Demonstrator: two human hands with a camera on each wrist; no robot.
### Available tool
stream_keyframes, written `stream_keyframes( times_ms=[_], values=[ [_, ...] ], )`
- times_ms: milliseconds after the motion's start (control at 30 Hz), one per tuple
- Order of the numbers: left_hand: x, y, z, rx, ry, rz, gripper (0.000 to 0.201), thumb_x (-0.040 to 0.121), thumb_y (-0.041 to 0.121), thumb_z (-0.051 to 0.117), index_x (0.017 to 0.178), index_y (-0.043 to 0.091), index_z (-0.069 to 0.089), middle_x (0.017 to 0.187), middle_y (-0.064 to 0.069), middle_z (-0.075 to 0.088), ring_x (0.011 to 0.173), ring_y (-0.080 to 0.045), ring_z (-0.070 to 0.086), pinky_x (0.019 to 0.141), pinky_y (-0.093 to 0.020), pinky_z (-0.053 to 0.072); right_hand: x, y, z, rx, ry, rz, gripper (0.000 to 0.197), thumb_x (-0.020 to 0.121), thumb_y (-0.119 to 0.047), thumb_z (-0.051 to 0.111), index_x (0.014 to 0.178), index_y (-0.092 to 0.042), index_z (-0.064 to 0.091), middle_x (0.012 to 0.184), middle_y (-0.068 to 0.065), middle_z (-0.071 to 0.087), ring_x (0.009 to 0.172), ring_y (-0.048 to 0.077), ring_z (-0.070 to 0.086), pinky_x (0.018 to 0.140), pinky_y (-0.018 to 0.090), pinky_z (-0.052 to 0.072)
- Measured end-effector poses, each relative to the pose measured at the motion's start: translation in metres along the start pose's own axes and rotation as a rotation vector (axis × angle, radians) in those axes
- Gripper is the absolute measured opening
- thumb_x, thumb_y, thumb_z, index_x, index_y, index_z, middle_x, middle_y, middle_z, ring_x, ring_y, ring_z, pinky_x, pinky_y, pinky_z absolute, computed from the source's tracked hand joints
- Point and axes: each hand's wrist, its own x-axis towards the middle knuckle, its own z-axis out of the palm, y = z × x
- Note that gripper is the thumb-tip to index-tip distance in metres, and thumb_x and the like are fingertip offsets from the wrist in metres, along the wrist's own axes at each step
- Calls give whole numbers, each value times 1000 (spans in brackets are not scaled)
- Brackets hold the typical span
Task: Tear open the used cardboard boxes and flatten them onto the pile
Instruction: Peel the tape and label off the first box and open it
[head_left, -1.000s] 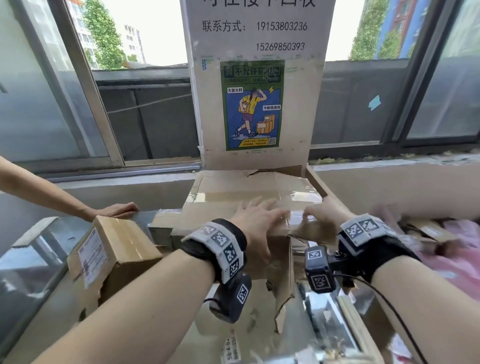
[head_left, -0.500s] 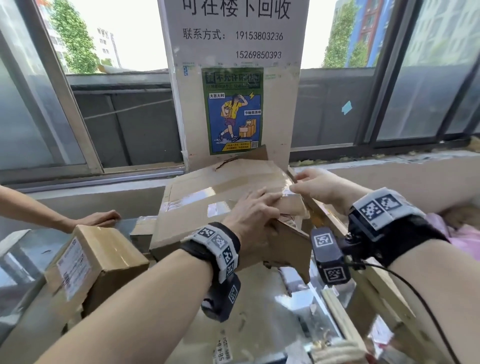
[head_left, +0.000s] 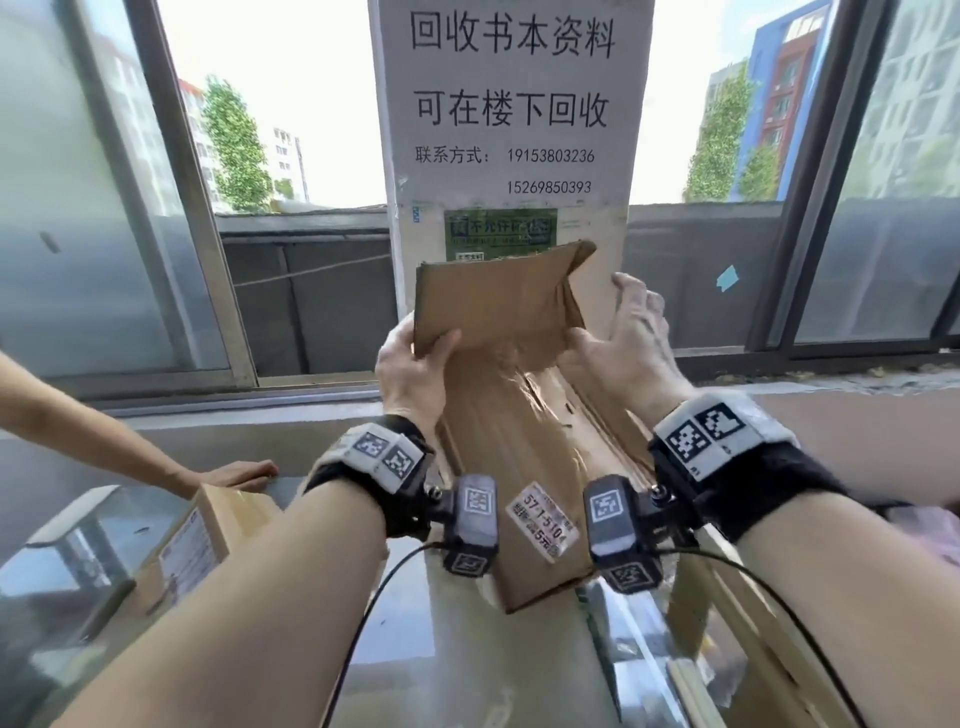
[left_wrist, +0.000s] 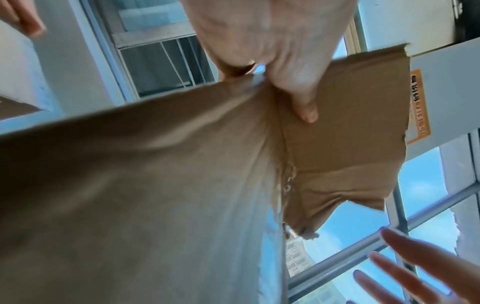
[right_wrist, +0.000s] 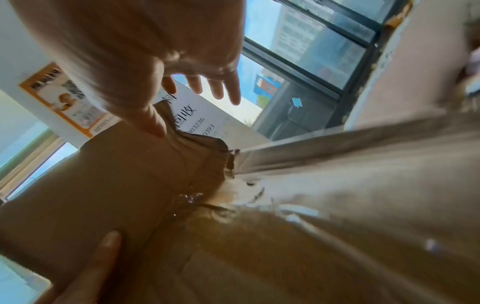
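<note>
You're mid-tear: your left hand (head_left: 410, 374) pinches the raised flap (head_left: 493, 306) of the cardboard box (head_left: 524, 457) held before the window post, your right hand (head_left: 623, 338) spread loose beside it, so next regrip and pull apart.

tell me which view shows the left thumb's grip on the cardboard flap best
The left wrist view: the thumb presses flat on the flap. The head view shows it smaller; the right wrist view catches only the thumb tip.
</note>
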Motion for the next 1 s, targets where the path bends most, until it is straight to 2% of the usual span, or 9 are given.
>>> stream_keyframes(
  times_ms=[67, 167, 267, 367, 500, 633, 767, 900, 1000],
  values=[
    [-9, -5, -5, -111, 24, -66, 15, 82, 16, 74, 95, 17, 67, 92, 0, 71, 86, -16, 66, 88, -32, 52, 2, 4, 9, -43, -99, 68, 76, 87, -28, 63, 148, -15, 19, 147, 14, 25, 136, 32, 28, 114, 42, 26],
    [-14, -10, -11, -180, 37, -88, 15, 83, 10, 71, 87, 23, 65, 88, 5, 70, 82, -11, 65, 86, -28, 50, 1, 15, 22, -109, -288, 147, 75, 85, -32, 62, 146, -17, 22, 145, 14, 32, 131, 31, 37, 110, 44, 33],
    [-11, -16, -20, -144, 111, -87, 16, 82, 13, 73, 85, 25, 63, 86, 6, 69, 81, -10, 64, 84, -22, 50, 1, 21, 26, -242, -488, 152, 81, 83, -32, 69, 147, -13, 22, 143, 11, 40, 124, 26, 47, 97, 33, 42],
    [-8, -27, -29, -95, 251, -83, 14, 83, 15, 72, 83, 22, 60, 79, 11, 65, 69, 5, 60, 76, -16, 47, 3, 24, 21, -328, -571, 117, 79, 83, -31, 71, 147, -16, 27, 141, 8, 46, 122, 22, 49, 89, 28, 39],
    [-1, -37, -44, -90, 278, -214, 14, 87, 20, 68, 77, 22, 59, 81, 10, 65, 79, -10, 60, 81, -23, 47, 0, 37, 23, -450, -742, 97, 68, 77, -35, 74, 137, -23, 45, 141, 4, 45, 124, 22, 47, 105, 36, 38],
    [15, -32, -56, -92, 291, -345, 15, 89, 20, 66, 98, 8, 65, 95, 0, 65, 84, -13, 56, 80, -23, 45, 2, 44, 34, -517, -685, 82, 75, 61, -45, 79, 129, -43, 47, 140, 5, 33, 127, 31, 35, 106, 52, 35],
    [27, -31, -61, -13, 275, -396, 32, 89, 20, 67, 115, 3, 61, 102, -4, 62, 89, -17, 55, 80, -27, 44, 10, 40, 33, -409, -664, 62, 70, 65, -40, 81, 129, -30, 54, 136, 2, 51, 122, 24, 48, 106, 45, 38],
    [23, -22, -55, 646, 269, -482, 78, 74, 36, 80, 132, 11, 35, 134, -15, 36, 124, -32, 39, 103, -41, 34, 10, 49, 45, -360, -651, 134, 45, 72, -28, 80, 114, -25, 66, 123, 0, 60, 107, 19, 56, 96, 33, 46],
    [10, -17, -46, 752, 266, -295, 67, 73, 32, 80, 121, 6, 41, 128, -15, 45, 120, -31, 45, 94, -40, 39, 10, 58, 54, -356, -596, 198, 28, 72, -32, 79, 99, -27, 71, 112, 1, 66, 103, 19, 59, 101, 38, 43]
  ],
)
